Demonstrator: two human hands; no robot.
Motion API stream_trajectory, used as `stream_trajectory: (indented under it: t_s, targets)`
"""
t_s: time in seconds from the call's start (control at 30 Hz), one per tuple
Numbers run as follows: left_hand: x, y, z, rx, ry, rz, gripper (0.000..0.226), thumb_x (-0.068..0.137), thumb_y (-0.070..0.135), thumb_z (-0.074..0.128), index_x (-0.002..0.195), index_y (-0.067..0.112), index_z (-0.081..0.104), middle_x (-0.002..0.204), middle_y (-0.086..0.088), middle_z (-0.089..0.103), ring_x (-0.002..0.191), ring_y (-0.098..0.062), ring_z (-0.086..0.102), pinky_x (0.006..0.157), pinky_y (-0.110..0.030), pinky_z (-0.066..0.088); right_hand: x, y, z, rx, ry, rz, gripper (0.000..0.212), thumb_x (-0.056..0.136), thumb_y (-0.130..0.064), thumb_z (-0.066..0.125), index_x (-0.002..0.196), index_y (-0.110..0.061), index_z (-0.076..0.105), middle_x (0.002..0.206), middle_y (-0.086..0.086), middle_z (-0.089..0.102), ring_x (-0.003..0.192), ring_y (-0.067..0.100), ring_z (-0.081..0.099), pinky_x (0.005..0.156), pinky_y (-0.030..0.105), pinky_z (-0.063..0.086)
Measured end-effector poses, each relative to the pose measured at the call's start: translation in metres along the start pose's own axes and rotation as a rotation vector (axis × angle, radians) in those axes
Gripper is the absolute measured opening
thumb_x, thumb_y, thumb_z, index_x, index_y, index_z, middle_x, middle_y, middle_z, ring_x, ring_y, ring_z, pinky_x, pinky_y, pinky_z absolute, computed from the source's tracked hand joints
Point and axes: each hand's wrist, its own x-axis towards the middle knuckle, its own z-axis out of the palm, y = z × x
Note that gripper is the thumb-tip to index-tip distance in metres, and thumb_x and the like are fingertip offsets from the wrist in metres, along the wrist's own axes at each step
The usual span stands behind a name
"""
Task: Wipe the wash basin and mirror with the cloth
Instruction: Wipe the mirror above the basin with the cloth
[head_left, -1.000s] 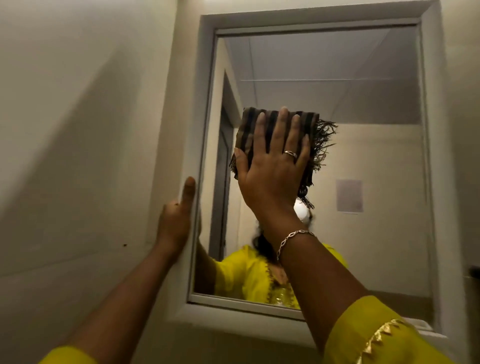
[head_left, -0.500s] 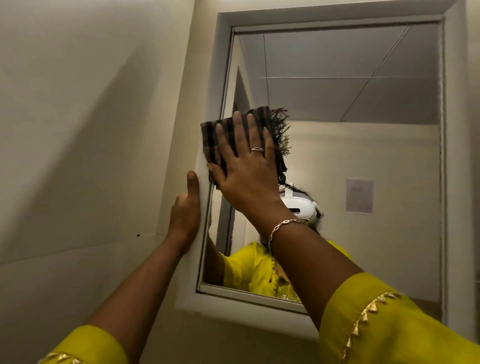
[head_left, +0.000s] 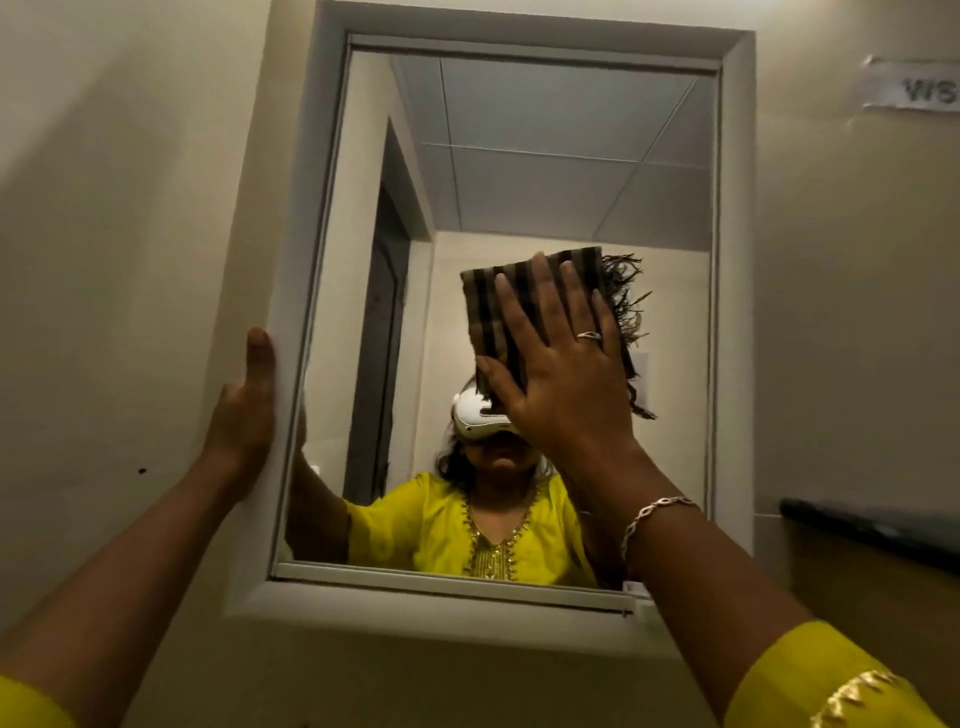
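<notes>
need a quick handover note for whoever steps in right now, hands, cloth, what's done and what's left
Right hand: flat and open, pressing the dark striped fringed cloth against the glass, mid-mirror.
Left hand: resting on the left side of the white-framed wall mirror, holding nothing.
Done: mirror wiping is under way; coverage cannot be judged.
Left: finish the glass, then wipe the wash basin, which is out of view.

Folded striped fringed cloth (head_left: 498, 306) pressed flat against white-framed mirror (head_left: 545, 156)

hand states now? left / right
Left hand: open, flat against the mirror frame, holding nothing.
Right hand: open, fingers spread, pressing the cloth onto the mirror.
</notes>
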Motion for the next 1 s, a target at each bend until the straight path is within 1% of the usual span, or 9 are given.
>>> stream_trajectory:
  t_s: [0.23, 0.4, 0.57, 0.67, 0.77, 0.83, 0.9, 0.93, 1.0]
  targets:
    - [-0.003, 0.003, 0.000, -0.063, -0.029, -0.026, 0.072, 0.082, 0.069, 0.013, 0.060, 0.008, 0.045, 0.059, -0.013, 0.047, 0.054, -0.021, 0.047, 0.059, -0.028, 0.041, -0.013, 0.063, -0.016, -0.108, 0.000, 0.091, 0.065, 0.090, -0.055, 0.028, 0.147, -0.024, 0.023, 0.156, 0.010, 0.016, 0.144, 0.029, 0.010, 0.115, 0.040, 0.006]
    - [-0.002, 0.000, -0.001, -0.012, -0.033, -0.012, 0.090, 0.060, 0.086, 0.011, 0.062, 0.004, 0.048, 0.061, -0.016, 0.048, 0.055, -0.024, 0.049, 0.059, -0.028, 0.041, -0.017, 0.073, -0.019, -0.123, 0.039, 0.216, 0.065, 0.090, -0.056, 0.024, 0.147, -0.024, 0.021, 0.156, 0.010, 0.015, 0.144, 0.030, 0.009, 0.114, 0.039, 0.004]
    - [-0.004, 0.000, 0.000, -0.028, -0.053, -0.019, 0.096, 0.046, 0.097, 0.013, 0.061, 0.008, 0.047, 0.060, -0.015, 0.048, 0.053, -0.024, 0.049, 0.060, -0.029, 0.043, -0.028, 0.046, -0.008, -0.140, 0.127, 0.456, 0.065, 0.092, -0.054, 0.021, 0.147, -0.019, 0.022, 0.155, 0.014, 0.018, 0.143, 0.034, 0.013, 0.113, 0.044, 0.006]
    - [-0.004, 0.002, 0.001, -0.024, -0.022, -0.052, 0.083, 0.060, 0.086, 0.011, 0.061, 0.010, 0.045, 0.062, -0.013, 0.046, 0.060, -0.024, 0.048, 0.061, -0.031, 0.042, -0.030, 0.022, -0.001, -0.102, 0.130, 0.541, 0.066, 0.092, -0.054, 0.026, 0.147, -0.018, 0.020, 0.155, 0.015, 0.018, 0.142, 0.036, 0.014, 0.113, 0.048, 0.009]
    - [-0.004, 0.004, 0.003, -0.011, 0.002, -0.073, 0.072, 0.078, 0.073, 0.010, 0.061, 0.012, 0.044, 0.062, -0.013, 0.046, 0.063, -0.025, 0.048, 0.063, -0.030, 0.041, -0.030, -0.004, 0.005, -0.080, 0.129, 0.544, 0.065, 0.092, -0.052, 0.028, 0.146, -0.017, 0.022, 0.153, 0.017, 0.021, 0.141, 0.038, 0.017, 0.112, 0.048, 0.009]
    - [-0.004, 0.004, 0.002, -0.020, 0.014, -0.073, 0.070, 0.082, 0.071, 0.011, 0.063, 0.014, 0.046, 0.064, -0.013, 0.047, 0.066, -0.027, 0.050, 0.069, -0.035, 0.043, -0.028, -0.021, 0.008, -0.086, 0.123, 0.526, 0.065, 0.092, -0.052, 0.028, 0.145, -0.016, 0.024, 0.152, 0.018, 0.024, 0.140, 0.039, 0.020, 0.110, 0.049, 0.010]
    - [-0.004, 0.001, 0.002, -0.040, 0.001, -0.079, 0.083, 0.071, 0.081, 0.011, 0.071, 0.010, 0.053, 0.074, -0.020, 0.053, 0.076, -0.033, 0.055, 0.079, -0.043, 0.046, -0.024, -0.038, 0.012, -0.092, 0.107, 0.494, 0.064, 0.092, -0.052, 0.028, 0.145, -0.016, 0.027, 0.152, 0.018, 0.025, 0.140, 0.039, 0.021, 0.110, 0.050, 0.012]
    - [-0.003, 0.000, 0.001, -0.049, -0.010, -0.098, 0.101, 0.063, 0.088, 0.011, 0.085, 0.003, 0.059, 0.086, -0.026, 0.058, 0.086, -0.039, 0.058, 0.088, -0.048, 0.046, -0.021, -0.047, 0.014, -0.088, 0.098, 0.471, 0.064, 0.092, -0.052, 0.028, 0.145, -0.017, 0.027, 0.152, 0.018, 0.025, 0.140, 0.039, 0.021, 0.110, 0.050, 0.012]
    - [0.004, -0.006, -0.001, -0.072, -0.022, -0.154, 0.132, 0.047, 0.099, 0.010, 0.122, -0.002, 0.050, 0.118, -0.035, 0.054, 0.108, -0.050, 0.054, 0.099, -0.060, 0.040, -0.015, -0.068, 0.018, -0.068, 0.087, 0.420, 0.064, 0.091, -0.052, 0.029, 0.145, -0.017, 0.028, 0.152, 0.017, 0.025, 0.140, 0.039, 0.021, 0.111, 0.050, 0.012]
